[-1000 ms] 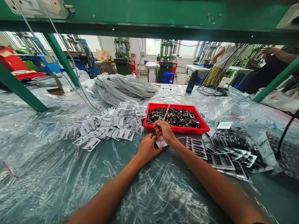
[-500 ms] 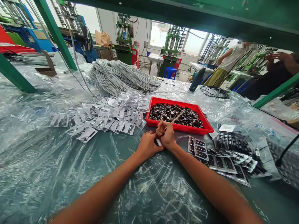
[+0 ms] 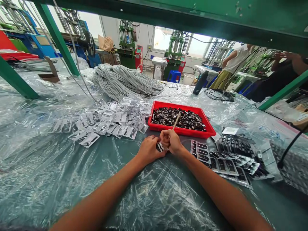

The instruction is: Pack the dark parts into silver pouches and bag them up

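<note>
Just in front of the red tray (image 3: 183, 131), my left hand (image 3: 149, 149) grips a small clear-and-black packet (image 3: 160, 147) against the table. My right hand (image 3: 170, 140) is closed on a thin wooden stick (image 3: 176, 121), whose upper end points over the tray; its lower end is hidden by the fingers at the packet. Many small black pieces (image 3: 168, 115) fill the tray. Left of it lies a heap of clear packets (image 3: 120, 117). To the right are black-filled blister packs (image 3: 202, 150), some stacked.
A coil of grey cable (image 3: 125, 80) lies behind the packets. A dark bottle (image 3: 201, 82) and black cable (image 3: 220, 94) are at the back right. Green frame bars (image 3: 60, 41) flank the plastic-covered table (image 3: 72, 179). Two people are beyond it.
The stick has swung more upright in my right hand, and the fingers have shifted slightly on the packet. The whole view has moved a little.
</note>
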{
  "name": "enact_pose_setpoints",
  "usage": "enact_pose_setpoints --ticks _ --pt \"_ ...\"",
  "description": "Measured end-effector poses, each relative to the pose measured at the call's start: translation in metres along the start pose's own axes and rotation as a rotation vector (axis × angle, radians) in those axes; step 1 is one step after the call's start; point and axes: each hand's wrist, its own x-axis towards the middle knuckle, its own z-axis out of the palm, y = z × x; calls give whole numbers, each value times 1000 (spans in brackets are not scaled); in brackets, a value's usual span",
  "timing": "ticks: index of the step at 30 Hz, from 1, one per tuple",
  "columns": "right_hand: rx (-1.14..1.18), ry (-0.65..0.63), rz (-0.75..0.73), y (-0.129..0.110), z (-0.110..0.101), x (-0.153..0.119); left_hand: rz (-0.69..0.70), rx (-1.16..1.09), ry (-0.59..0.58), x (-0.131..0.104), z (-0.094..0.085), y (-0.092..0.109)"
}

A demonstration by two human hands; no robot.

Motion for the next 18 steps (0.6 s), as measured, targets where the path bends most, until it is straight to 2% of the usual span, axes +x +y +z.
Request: enact_pose_setpoints --ticks 4,9,13,18 --pt "119 199 -174 -3 -10 14 16 127 -43 -3 -5 5" --pt "78 245 -247 13 -6 23 38 133 -32 0 2 7" --pt "21 211 -231 22 0 23 56 82 -11 1 6 3" --pt "-23 79 -156 16 1 9 42 99 4 -3 3 3"
